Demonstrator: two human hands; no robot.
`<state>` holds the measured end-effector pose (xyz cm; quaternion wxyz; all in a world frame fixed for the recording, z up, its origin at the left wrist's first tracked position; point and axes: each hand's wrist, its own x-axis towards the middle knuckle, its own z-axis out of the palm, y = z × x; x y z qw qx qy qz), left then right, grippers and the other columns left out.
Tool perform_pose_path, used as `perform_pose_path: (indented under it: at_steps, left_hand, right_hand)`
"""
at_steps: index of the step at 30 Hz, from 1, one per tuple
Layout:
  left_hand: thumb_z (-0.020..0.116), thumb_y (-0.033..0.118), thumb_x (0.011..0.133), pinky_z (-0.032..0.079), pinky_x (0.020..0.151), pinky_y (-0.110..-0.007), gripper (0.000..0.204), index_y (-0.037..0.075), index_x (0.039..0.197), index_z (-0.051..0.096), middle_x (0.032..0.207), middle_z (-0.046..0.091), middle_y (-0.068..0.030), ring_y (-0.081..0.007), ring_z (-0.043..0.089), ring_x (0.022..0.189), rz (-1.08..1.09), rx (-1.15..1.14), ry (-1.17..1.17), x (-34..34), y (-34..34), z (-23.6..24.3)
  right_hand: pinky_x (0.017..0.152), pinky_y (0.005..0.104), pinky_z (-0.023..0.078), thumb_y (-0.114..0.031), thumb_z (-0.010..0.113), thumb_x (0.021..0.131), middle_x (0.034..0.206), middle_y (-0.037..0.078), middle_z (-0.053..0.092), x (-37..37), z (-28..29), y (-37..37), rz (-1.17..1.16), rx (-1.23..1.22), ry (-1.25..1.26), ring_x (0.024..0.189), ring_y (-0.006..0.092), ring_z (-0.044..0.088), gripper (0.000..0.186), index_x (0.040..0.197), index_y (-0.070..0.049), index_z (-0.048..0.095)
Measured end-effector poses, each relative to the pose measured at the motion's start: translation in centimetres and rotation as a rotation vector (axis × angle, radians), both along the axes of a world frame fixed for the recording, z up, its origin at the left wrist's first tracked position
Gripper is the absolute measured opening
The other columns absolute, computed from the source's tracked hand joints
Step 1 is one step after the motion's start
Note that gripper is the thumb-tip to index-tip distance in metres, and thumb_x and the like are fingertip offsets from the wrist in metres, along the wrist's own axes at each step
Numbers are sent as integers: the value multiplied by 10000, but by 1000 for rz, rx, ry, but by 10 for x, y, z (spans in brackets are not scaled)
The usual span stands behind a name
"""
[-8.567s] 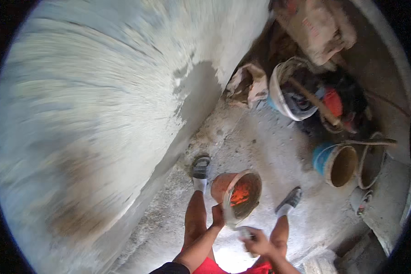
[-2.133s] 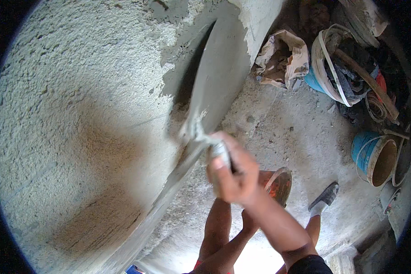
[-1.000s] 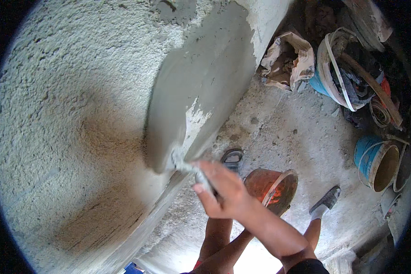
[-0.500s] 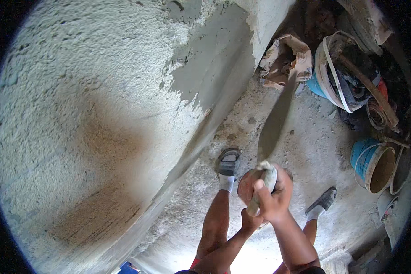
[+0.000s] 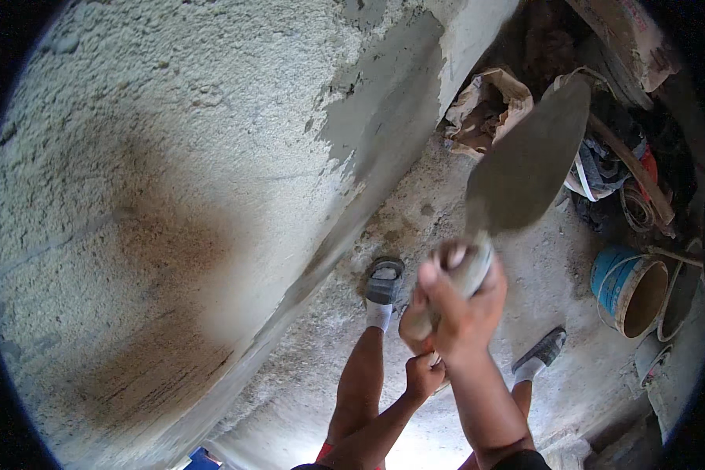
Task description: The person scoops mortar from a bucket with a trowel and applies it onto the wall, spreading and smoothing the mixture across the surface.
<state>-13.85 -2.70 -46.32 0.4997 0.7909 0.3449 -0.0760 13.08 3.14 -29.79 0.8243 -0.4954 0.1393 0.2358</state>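
My right hand grips the handle of a trowel, whose grey mortar-coated blade points up and away from the wall. Below it my left hand holds the rim of an orange pan, which my right hand mostly hides. To the left rises a rough plastered wall with a darker patch of wet mortar near its upper corner. My two legs and sandalled feet stand on the dusty concrete floor.
A torn paper sack lies at the wall's corner. A blue bucket lies on its side at the right, with more pails, a basin, hoses and wooden handles piled behind it.
The trowel left the wall after spreading mortar and swung right, over the pan. My right hand now holds it higher, blade raised toward the sack.
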Motion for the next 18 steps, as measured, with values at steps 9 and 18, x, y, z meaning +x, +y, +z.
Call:
perform_pose_path:
  at_steps: [9, 18]
  left_hand:
    - [718, 124, 823, 527, 580, -418, 115, 27, 785, 667, 691, 666, -194, -376, 705, 677, 106, -8, 12, 15, -2, 11]
    - [751, 181, 785, 539, 611, -447, 130, 67, 795, 690, 755, 711, -144, -374, 712, 747, -185, 13, 95, -25, -3, -29]
  right_hand:
    - [549, 289, 527, -83, 835, 850, 929, 118, 708, 64, 36, 69, -278, -32, -164, 627, 137, 627, 378, 1042, -56, 511]
    - [578, 303, 546, -125, 823, 875, 941, 122, 705, 80, 45, 106, -386, 60, -255, 654, 141, 637, 394, 1065, -30, 491]
